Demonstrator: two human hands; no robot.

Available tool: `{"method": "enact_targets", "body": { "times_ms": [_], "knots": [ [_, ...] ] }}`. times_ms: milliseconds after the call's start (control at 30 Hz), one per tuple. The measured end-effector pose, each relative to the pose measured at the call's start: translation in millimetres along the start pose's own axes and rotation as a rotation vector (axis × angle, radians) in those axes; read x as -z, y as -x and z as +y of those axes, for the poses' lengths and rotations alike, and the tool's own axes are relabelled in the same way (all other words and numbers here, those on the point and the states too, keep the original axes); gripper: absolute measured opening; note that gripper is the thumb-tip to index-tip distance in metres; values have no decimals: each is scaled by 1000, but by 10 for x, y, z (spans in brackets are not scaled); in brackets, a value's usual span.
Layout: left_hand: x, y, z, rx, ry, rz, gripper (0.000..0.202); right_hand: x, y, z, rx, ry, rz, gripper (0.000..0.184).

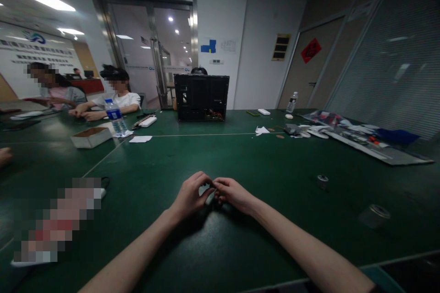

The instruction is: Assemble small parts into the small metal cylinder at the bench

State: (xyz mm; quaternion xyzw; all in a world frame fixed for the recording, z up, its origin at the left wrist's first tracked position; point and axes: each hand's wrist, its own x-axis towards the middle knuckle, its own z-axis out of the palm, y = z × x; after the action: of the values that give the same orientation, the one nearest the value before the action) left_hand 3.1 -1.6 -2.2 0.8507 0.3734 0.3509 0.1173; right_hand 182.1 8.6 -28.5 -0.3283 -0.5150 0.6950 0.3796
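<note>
My left hand (190,196) and my right hand (233,193) meet just above the dark green table (240,160), fingertips pinched together around a small pale object (209,197) that I cannot make out. Both hands have curled fingers. Both forearms reach in from the bottom edge.
Two small metal cylinders lie to the right (322,180) (374,214). A black computer case (201,97) stands at the far middle. A water bottle (116,117) and cardboard box (91,137) sit far left by two seated people. Boards and parts (360,139) cover the far right.
</note>
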Motion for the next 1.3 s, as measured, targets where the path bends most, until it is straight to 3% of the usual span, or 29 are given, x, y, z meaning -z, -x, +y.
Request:
{"method": "enact_targets", "body": {
  "times_ms": [1067, 1167, 1300],
  "knots": [
    [0, -15, 27, 3, 34, 60, 4, 11, 4, -3, 40, -38, -13, 39],
    [10, -16, 20, 2, 30, 49, 7, 6, 27, -110, 86, 140, 33, 36],
    [-7, -9, -27, 14, 17, 40, 11, 4, 246, -391, 304, 674, 188, 22]
  ]
}}
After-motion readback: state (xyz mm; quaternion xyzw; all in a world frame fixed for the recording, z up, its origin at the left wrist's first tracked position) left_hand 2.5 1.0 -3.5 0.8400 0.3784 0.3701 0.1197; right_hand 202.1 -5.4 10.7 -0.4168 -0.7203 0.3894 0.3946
